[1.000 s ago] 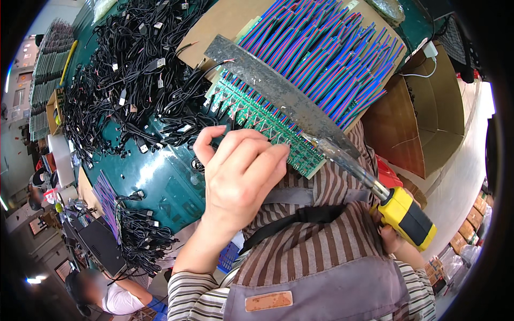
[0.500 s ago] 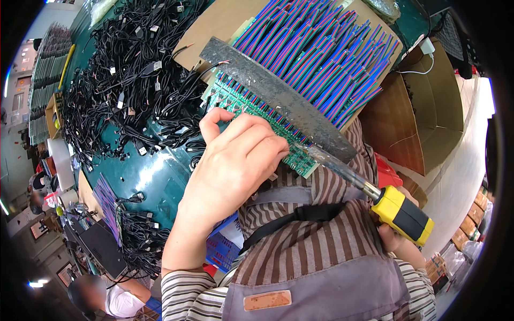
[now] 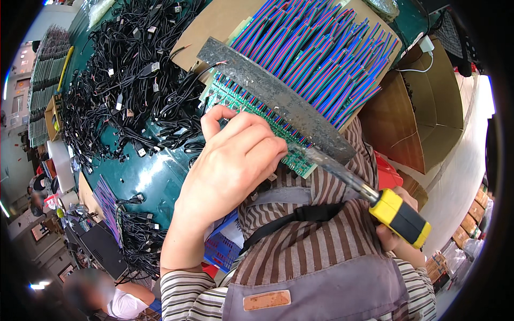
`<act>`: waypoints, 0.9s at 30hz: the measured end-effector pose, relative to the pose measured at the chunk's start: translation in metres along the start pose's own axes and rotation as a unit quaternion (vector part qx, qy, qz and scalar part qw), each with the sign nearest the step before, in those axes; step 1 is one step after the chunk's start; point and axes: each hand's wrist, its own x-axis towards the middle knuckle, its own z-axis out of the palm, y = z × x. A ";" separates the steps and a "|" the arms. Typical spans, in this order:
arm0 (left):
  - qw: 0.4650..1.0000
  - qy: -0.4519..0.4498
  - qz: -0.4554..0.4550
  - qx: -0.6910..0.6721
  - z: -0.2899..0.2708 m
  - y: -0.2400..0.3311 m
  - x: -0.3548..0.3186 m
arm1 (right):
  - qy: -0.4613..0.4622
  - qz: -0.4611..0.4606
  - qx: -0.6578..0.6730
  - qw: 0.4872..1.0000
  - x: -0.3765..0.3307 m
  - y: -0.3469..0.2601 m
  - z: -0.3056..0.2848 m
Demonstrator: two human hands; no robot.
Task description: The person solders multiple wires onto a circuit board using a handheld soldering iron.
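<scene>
My right hand grips the yellow and black handle of a soldering iron. Its metal shaft points up and left, and the tip meets the lower end of a green circuit board panel. Beside that tip, my left hand is closed in a pinch over the panel; its fingers hide whatever is between them. A flat, scuffed metal bar lies across the panel. Beyond the bar, rows of blue, red, green and black wires fan out over a cardboard sheet.
A large heap of black cables with plugs covers the green table at left. An open cardboard box stands at right, near a white cable. A blue crate sits below my left forearm. Another person is at lower left.
My right hand and the soldering iron's handle have shifted slightly left. My left hand stays nearly where it was, still pinched over the panel.
</scene>
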 end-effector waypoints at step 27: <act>0.995 0.081 -0.014 0.059 0.000 0.018 -0.015 | 0.062 0.088 0.069 0.992 -0.034 0.018 0.009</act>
